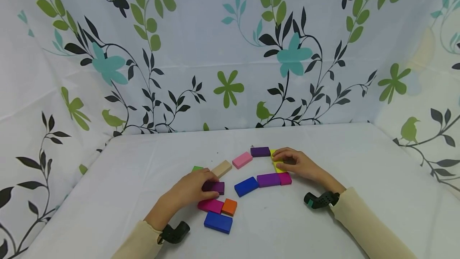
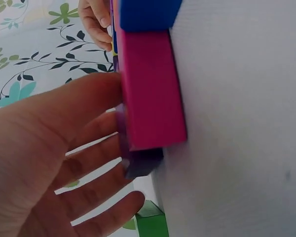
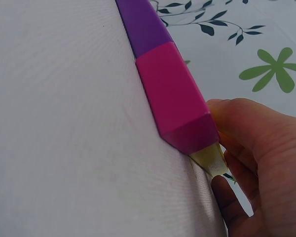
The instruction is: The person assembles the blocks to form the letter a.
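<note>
Seeing a flat blue rectangular block [image 1: 218, 222] nearest the person, touching a small orange block [image 1: 229, 207] and a magenta rectangular block [image 1: 210, 206]. Just beyond, the left hand [image 1: 190, 189] pinches a dark purple rectangular block [image 1: 217, 187], thumb on the near side, other fingers spread behind; can't tell if it's lifted. Middle row, across a gap: a second blue block [image 1: 246, 187], a violet block [image 1: 268, 180], a short magenta block [image 1: 285, 178], end to end. The right hand [image 1: 296, 163] has thumb and finger narrowed on a yellow block [image 1: 278, 168] at that row's right end. Farther: a green block [image 1: 197, 168] mostly hidden, a tan wooden-looking block [image 1: 221, 168], a pink block [image 1: 242, 160], a far purple block [image 1: 260, 152]. Main risks: the left thumb, so close to the magenta block, could nudge it; twisting the yellow one could knock the short magenta or far purple block askew.
</note>
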A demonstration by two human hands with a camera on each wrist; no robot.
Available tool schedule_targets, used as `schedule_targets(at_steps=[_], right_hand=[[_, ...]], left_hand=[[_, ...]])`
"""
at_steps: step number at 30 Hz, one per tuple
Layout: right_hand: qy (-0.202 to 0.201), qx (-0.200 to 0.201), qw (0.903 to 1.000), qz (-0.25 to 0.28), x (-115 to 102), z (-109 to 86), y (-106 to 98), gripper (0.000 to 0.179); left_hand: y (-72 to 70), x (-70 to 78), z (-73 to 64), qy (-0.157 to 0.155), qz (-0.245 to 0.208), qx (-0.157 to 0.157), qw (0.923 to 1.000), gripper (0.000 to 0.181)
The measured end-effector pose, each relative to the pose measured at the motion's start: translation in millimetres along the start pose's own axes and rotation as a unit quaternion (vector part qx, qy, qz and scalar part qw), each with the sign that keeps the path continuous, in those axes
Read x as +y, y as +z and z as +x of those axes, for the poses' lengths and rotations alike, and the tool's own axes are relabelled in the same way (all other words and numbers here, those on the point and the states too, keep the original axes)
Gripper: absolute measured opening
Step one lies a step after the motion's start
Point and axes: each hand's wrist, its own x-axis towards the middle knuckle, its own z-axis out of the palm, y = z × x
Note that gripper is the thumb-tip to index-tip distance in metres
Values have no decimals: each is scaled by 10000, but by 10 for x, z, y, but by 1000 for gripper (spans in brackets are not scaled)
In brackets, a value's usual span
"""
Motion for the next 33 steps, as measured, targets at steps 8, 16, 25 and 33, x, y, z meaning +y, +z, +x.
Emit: schedule_targets(at_steps=[8,16,25,33], right_hand=[[16,-4,10000,-17,14,28,-13,24],[41,-9,10000,12,33,22,-12,24],[46,-15,10000,58,36,9,2,24],[89,-14,10000,18,38,16,-1,24]], left_hand=[[17,50,20,118,279,730,9969,36],[15,192,8,324,447,992,9935,36],[50,328,7,721,653,812,9919,36],[122,428,6,1208,710,751,9873,36]])
